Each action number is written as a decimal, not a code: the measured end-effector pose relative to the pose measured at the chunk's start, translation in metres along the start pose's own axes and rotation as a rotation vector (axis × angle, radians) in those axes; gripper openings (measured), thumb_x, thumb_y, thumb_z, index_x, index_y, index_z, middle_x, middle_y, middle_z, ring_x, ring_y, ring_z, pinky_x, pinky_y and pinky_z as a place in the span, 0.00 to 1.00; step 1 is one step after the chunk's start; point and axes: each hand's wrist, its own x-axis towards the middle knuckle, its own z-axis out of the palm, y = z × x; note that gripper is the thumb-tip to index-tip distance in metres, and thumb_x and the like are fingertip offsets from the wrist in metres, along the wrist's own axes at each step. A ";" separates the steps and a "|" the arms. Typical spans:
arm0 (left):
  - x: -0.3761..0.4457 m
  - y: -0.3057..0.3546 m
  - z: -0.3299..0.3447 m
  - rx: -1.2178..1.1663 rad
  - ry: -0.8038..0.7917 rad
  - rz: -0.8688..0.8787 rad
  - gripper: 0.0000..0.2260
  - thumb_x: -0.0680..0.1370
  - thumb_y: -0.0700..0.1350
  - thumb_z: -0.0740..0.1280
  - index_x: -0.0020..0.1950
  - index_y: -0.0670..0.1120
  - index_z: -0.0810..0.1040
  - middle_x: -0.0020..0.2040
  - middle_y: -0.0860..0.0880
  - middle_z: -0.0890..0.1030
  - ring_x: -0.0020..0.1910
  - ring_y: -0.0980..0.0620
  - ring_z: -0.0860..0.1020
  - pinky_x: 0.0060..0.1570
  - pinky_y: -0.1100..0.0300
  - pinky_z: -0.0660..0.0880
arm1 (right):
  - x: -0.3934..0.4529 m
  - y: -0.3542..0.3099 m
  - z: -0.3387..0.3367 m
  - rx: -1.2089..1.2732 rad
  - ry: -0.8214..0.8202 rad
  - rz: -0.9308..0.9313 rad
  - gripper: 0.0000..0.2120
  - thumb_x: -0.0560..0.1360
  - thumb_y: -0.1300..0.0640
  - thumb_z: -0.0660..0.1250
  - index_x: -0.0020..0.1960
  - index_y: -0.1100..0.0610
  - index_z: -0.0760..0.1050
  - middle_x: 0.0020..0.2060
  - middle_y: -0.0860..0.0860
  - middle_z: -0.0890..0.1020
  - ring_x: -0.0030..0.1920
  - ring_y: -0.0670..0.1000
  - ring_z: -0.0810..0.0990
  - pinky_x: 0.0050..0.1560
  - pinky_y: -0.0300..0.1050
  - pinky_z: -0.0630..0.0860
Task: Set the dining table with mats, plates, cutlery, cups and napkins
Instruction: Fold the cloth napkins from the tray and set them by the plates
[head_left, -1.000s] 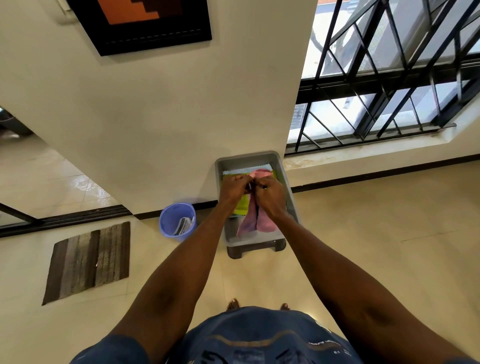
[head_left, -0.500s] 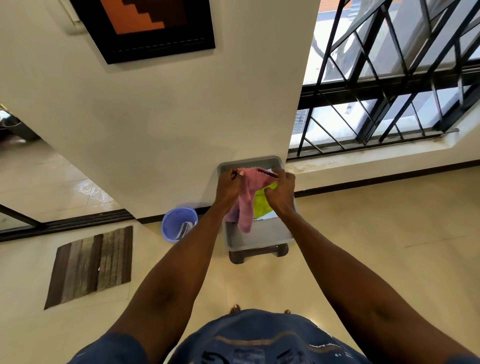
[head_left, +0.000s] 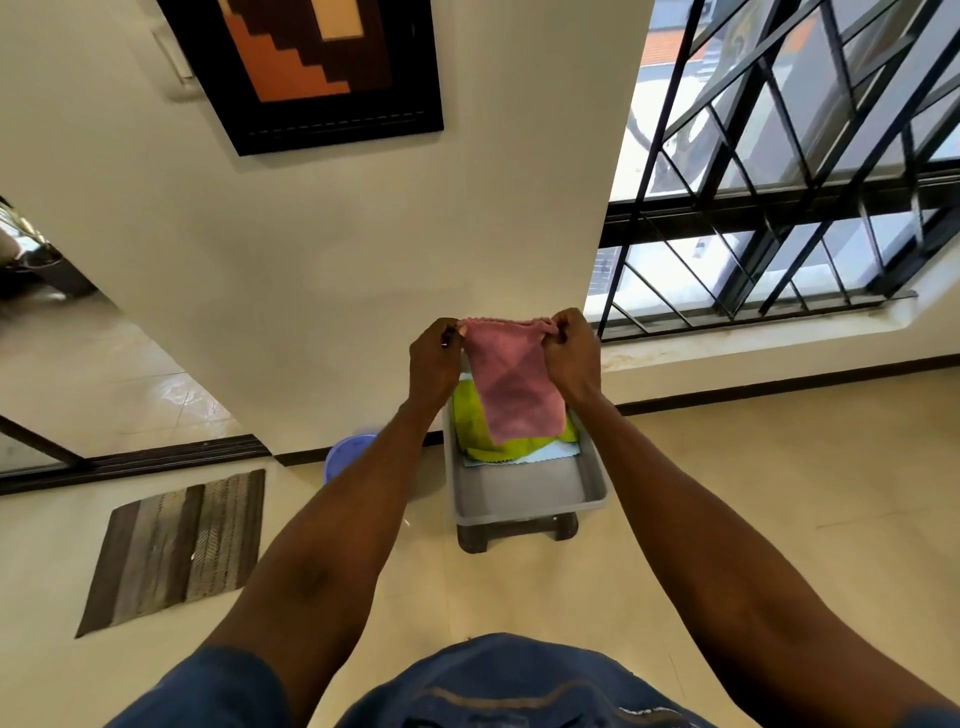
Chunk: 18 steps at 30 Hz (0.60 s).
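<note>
Pink, fuzzy napkin (head_left: 511, 384) hangs square between your left hand (head_left: 434, 361) and right hand (head_left: 571, 356), fingers pinching its top corners, above the smooth grey plastic tray (head_left: 524, 493) holding a lime cloth (head_left: 470, 421) at 12 o'clock.

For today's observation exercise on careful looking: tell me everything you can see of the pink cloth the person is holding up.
The pink cloth looks like a soft, fuzzy napkin with a wavy, pinked top edge. It hangs spread open, faint fold creases crossing it. The left hand and right hand each pinch a top corner, holding it above the grey tray, in front of a yellow-green cloth lying there. Its lower edge hangs free.
</note>
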 end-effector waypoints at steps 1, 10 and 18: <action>0.004 0.001 0.000 -0.018 0.014 -0.015 0.08 0.82 0.43 0.64 0.49 0.40 0.80 0.42 0.47 0.81 0.40 0.53 0.75 0.41 0.68 0.68 | 0.004 -0.005 0.000 0.023 0.014 -0.008 0.04 0.75 0.66 0.62 0.46 0.58 0.74 0.38 0.50 0.78 0.38 0.48 0.75 0.36 0.33 0.68; 0.015 0.027 0.002 -0.231 0.069 -0.089 0.05 0.81 0.47 0.63 0.53 0.47 0.69 0.33 0.51 0.77 0.31 0.53 0.72 0.32 0.59 0.69 | 0.026 -0.021 -0.006 0.108 0.012 0.070 0.08 0.77 0.61 0.64 0.51 0.54 0.66 0.32 0.48 0.74 0.34 0.50 0.73 0.37 0.46 0.68; 0.019 0.054 -0.002 -0.649 -0.094 -0.260 0.05 0.76 0.36 0.67 0.48 0.45 0.80 0.40 0.43 0.82 0.37 0.47 0.76 0.41 0.55 0.76 | 0.028 -0.045 -0.014 0.327 -0.021 0.115 0.17 0.71 0.70 0.59 0.40 0.53 0.82 0.41 0.45 0.84 0.46 0.40 0.79 0.50 0.34 0.73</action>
